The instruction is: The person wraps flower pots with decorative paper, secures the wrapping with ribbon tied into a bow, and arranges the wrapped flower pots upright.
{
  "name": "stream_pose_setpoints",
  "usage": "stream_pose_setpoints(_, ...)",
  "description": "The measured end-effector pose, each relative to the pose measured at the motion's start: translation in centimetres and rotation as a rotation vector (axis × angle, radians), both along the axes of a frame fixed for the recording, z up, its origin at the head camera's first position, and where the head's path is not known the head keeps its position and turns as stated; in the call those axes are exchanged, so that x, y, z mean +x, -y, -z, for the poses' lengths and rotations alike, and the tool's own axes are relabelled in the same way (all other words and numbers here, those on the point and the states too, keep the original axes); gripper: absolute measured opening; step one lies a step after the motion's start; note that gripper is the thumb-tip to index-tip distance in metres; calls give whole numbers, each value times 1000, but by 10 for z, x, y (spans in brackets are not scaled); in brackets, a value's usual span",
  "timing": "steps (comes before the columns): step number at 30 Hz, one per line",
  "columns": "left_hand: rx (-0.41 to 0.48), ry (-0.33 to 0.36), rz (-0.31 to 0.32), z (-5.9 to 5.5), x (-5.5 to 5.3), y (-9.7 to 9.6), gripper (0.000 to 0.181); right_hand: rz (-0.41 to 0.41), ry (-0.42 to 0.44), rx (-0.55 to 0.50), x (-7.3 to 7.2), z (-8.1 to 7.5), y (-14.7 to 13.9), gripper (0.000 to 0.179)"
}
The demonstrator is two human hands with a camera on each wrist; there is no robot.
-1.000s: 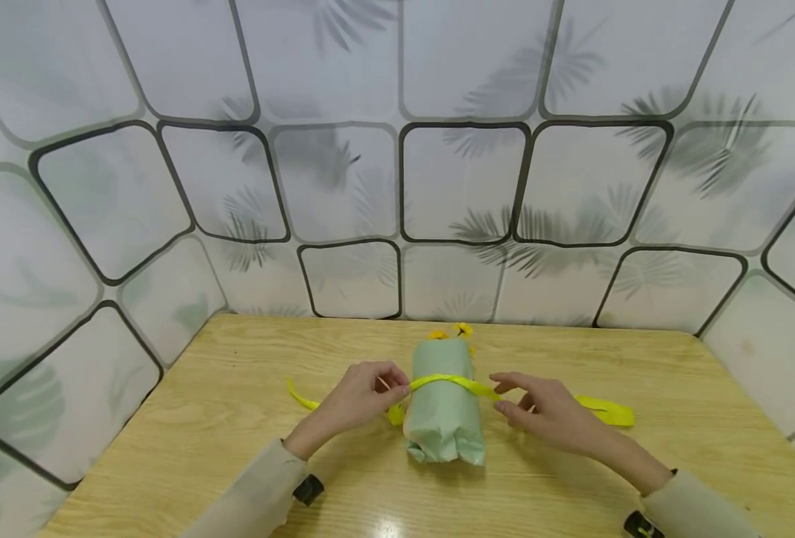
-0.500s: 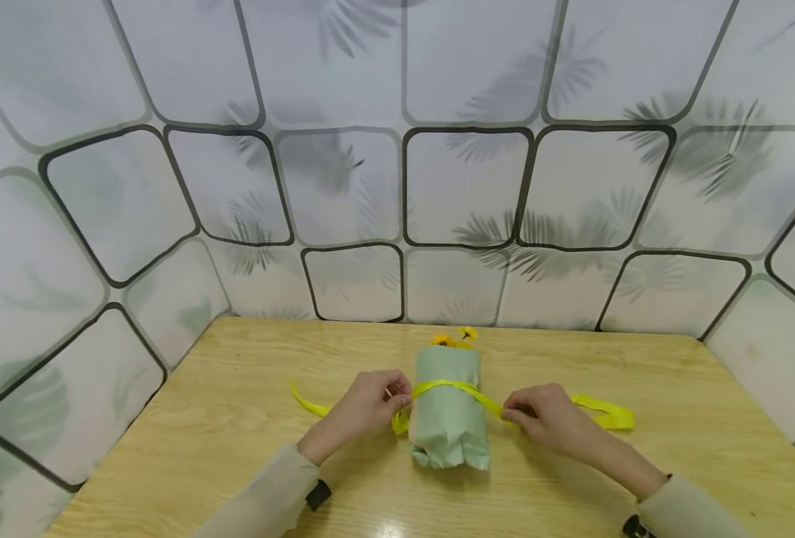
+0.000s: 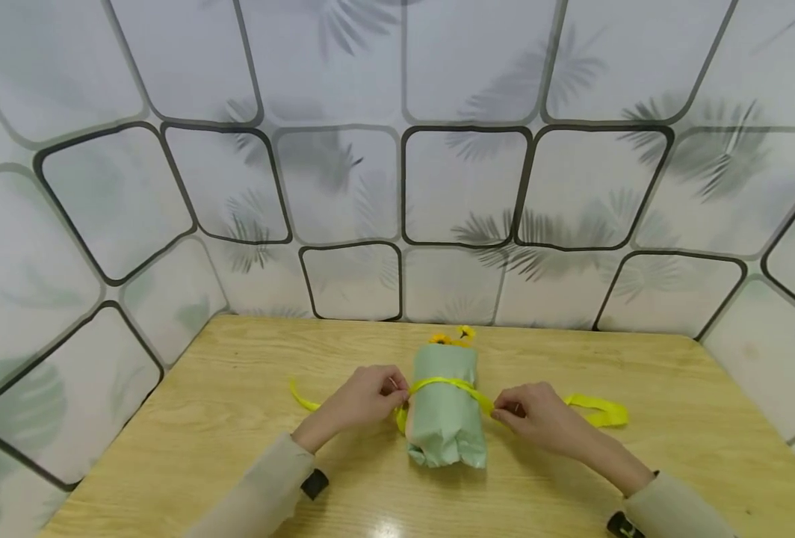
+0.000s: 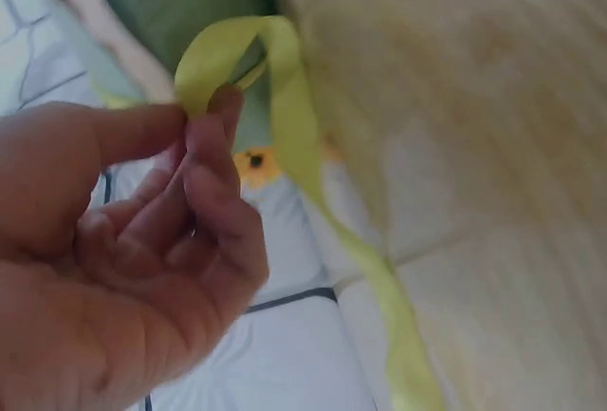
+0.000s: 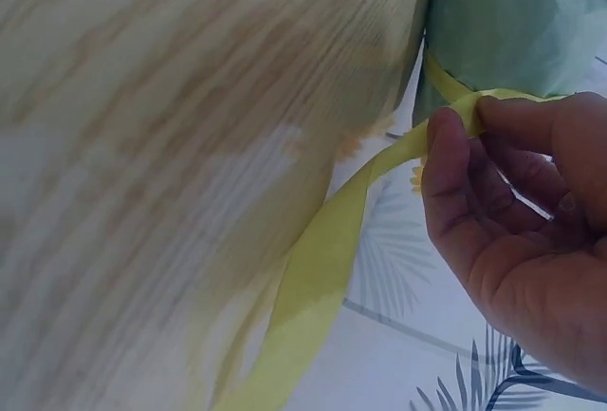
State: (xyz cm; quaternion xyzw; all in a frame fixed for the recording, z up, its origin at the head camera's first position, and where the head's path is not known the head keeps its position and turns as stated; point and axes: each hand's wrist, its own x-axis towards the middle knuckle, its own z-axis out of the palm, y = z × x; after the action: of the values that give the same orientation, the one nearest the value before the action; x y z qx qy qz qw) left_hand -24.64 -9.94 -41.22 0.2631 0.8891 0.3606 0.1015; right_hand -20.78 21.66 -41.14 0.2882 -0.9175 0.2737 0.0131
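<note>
A bundle wrapped in pale green paper (image 3: 443,430) lies on the table, with yellow and orange flowers (image 3: 441,339) showing at its far end. Across its upper middle runs a yellow ribbon (image 3: 444,380). On the bundle's left side, my left hand (image 3: 365,396) pinches the ribbon between thumb and fingertips; the left wrist view shows a loop of ribbon (image 4: 296,126) rising from that pinch and a tail hanging down. My right hand (image 3: 539,418) pinches the ribbon close by the bundle's right side, and in the right wrist view the tail (image 5: 318,278) trails away from the fingers.
The wooden table (image 3: 249,448) extends around the bundle. One ribbon end (image 3: 301,396) lies left of the left hand, another (image 3: 602,412) beyond the right forearm. A patterned curtain (image 3: 344,187) stands behind the table's far edge.
My right hand, its fingers spread apart a second ago, has closed its fingertips on the ribbon and now sits slightly nearer the bundle than half a second ago. The left hand keeps its pinch.
</note>
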Motion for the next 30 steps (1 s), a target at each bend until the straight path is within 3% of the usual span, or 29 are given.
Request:
stream_pose_setpoints(5, 169, 220, 34, -8, -1, 15, 17, 43, 43, -14, 7, -5, -6, 11)
stream_pose_setpoints(9, 327, 385, 37, -15, 1, 24, 30, 135, 6, -27, 12, -12, -23, 12)
stream_pose_setpoints(11, 390, 448, 40, -17, 3, 26, 35, 187, -5, -21, 14, -16, -34, 9)
stream_pose_setpoints(13, 436, 488, 35, -19, 5, 27, 40, 232, 37, -5, 17, -20, -47, 6)
stream_pose_setpoints(16, 471, 490, -3, -19, 8, 25, 44, 288, 208, 22, 20, -22, -66, 13)
stream_pose_setpoints(20, 486, 407, -86, -15, 11, 19, 36, 332, 376, 49, 22, -16, -83, 22)
stream_pose_setpoints(25, 501, 319, -184, -12, 13, 10, 30, 379, 345, 139, 19, -3, -100, 29)
stream_pose_setpoints(30, 521, 324, -262, -12, 14, 3, 31, 456, 302, 254, 8, 0, -125, 33)
